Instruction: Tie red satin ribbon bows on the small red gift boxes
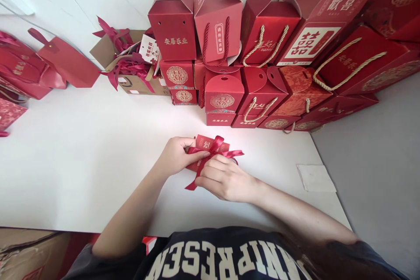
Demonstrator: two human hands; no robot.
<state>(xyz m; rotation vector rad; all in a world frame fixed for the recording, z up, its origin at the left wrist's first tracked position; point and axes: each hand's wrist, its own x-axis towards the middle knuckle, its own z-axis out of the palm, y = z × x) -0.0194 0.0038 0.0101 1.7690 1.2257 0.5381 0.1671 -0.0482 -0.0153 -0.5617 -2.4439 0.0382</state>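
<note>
A red box (203, 141) lies on the desk (108, 170), between its front edge and the stacked boxes (224, 101). The left hand (177, 155) grips the side, thumb on the ribbon (234, 154), apparently against slipping; the right hand (225, 178), fingers curled, pinches a tail, probably for tension.

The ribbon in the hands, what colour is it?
The ribbon is a glossy pinkish red, best seen in the head view.
</note>
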